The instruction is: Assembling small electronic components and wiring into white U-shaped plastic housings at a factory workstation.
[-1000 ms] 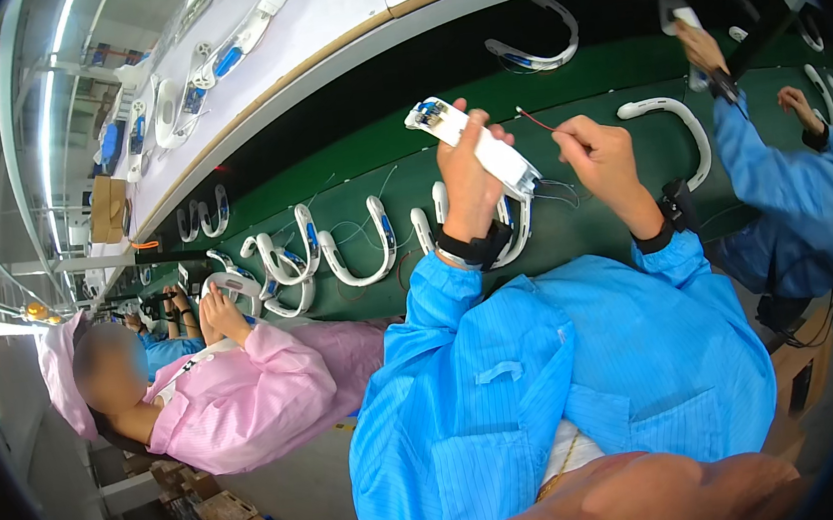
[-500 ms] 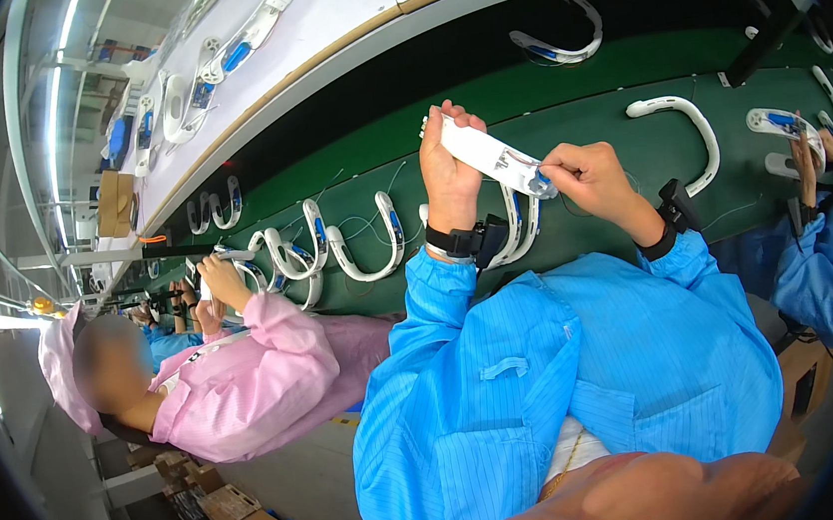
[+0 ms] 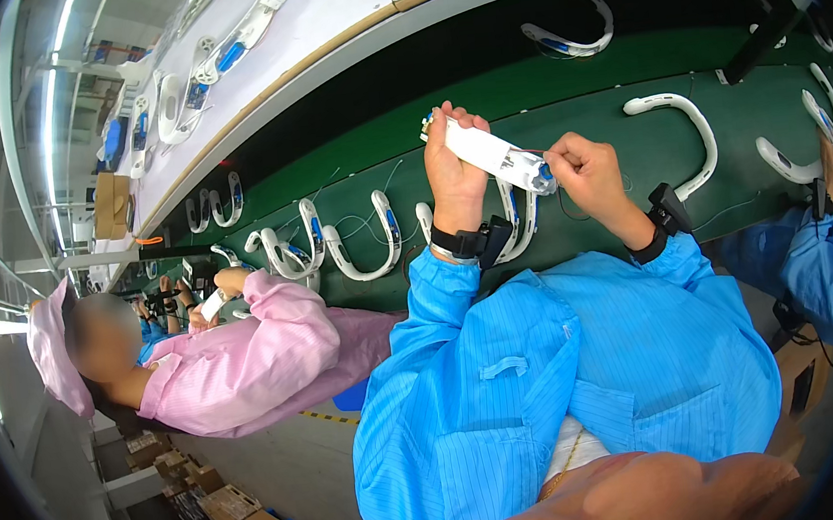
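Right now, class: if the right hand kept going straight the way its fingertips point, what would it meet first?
The right hand points leftward at the near end of the white curved part held by the left hand. It seems to touch that end already, so it would press into it, though depth is hard to judge.

one head-worn fisheye view – looks down, close, over the green bench point(image 3: 627, 154) (edges bend).

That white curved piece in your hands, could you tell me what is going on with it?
The left hand grips a white curved piece above a green belt, while the right hand pinches its lower end, where thin wires show. More white curved pieces lie along the belt. A person in a pink coat works alongside.
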`<state>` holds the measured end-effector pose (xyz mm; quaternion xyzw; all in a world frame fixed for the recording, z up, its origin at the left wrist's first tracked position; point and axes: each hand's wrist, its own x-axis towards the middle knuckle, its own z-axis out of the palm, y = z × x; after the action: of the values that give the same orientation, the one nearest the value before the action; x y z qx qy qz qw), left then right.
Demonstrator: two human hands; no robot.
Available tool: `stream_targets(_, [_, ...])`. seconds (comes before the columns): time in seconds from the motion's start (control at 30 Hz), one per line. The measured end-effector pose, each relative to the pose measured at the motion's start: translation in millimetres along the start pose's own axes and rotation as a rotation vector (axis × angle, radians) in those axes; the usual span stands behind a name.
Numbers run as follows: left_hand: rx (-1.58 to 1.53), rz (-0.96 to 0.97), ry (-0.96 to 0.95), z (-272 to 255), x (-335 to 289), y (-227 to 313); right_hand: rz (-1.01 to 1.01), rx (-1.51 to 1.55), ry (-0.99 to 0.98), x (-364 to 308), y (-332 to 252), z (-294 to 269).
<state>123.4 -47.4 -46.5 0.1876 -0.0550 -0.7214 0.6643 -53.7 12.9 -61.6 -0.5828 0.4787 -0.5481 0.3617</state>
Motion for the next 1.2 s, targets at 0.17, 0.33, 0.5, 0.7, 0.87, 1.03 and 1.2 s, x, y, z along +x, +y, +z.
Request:
stream_targets(0.17, [-0.022,0.017,-0.027,-2,-13,-12,-0.080,-0.158,0.021,-14,-4,-8])
stream_targets(0.33, [0.041,0.078,-0.040,3,-34,-27,-0.426,-0.463,0.075,-30,-17,-12])
stream_targets(0.5, [0.174,0.120,-0.044,14,-57,-46,-0.446,-0.543,0.042,-41,-17,-14])
stream_targets(0.7, [0.171,0.161,-0.027,14,-65,-45,-0.299,-0.317,-0.045,-39,-17,-14])
stream_targets(0.87, [0.100,0.092,0.006,-2,-59,-44,-0.110,-0.125,-0.113,-37,-13,-7])
stream_targets(1.03, [0.041,0.093,0.041,-6,-50,-32,-0.087,-0.166,-0.136,-37,-20,-15])
stream_targets(1.2, [0.039,0.117,-0.003,-9,-41,-26,-0.203,-0.274,-0.049,-34,-8,-5])
